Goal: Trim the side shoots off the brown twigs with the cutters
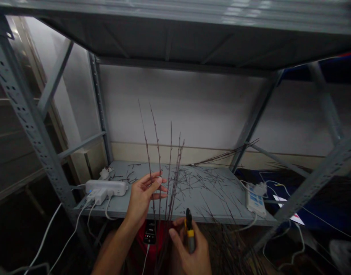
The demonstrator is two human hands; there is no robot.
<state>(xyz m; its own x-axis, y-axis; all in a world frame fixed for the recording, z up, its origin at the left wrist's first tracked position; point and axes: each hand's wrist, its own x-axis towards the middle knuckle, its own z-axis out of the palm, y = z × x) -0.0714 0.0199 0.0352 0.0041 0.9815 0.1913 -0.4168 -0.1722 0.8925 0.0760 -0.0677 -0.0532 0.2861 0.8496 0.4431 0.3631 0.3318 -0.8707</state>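
Left grip [144, 196] is loose, the palm turned towards the camera, with the thumb above and the fingers stretched sideways around a few of the twigs [172, 191]. Right grip [189, 252] is closed round a cutter [189, 229] with a yellow and black handle, its dark tip pointing up. The thumb lies just beside the lower stems.

Those twigs are thin, dark and bare. They stand nearly upright in front of the front edge of the shelf [121, 206], about midway along it. Their tips fan out in front of the pale wall [192, 107], and their lower ends run down between the two wrists and out of view.

Across the grey shelf lie many short cuttings [198, 183], thickest from the middle towards the right. Longer branches [224, 156] rest at the back right corner, against a slanted brace.

At the front left corner sits a white power strip [107, 187] with plugs in it, and white cables [49, 229] hang from it over the edge. A second power strip [254, 198] lies near the front right corner, also with cords running off.

Below the front edge, behind the left wrist, a dark phone [149, 232] shows with a cable plugged into its lower end. A perforated metal post [29, 126] stands at the left, and the upper shelf [175, 42] spans the top.
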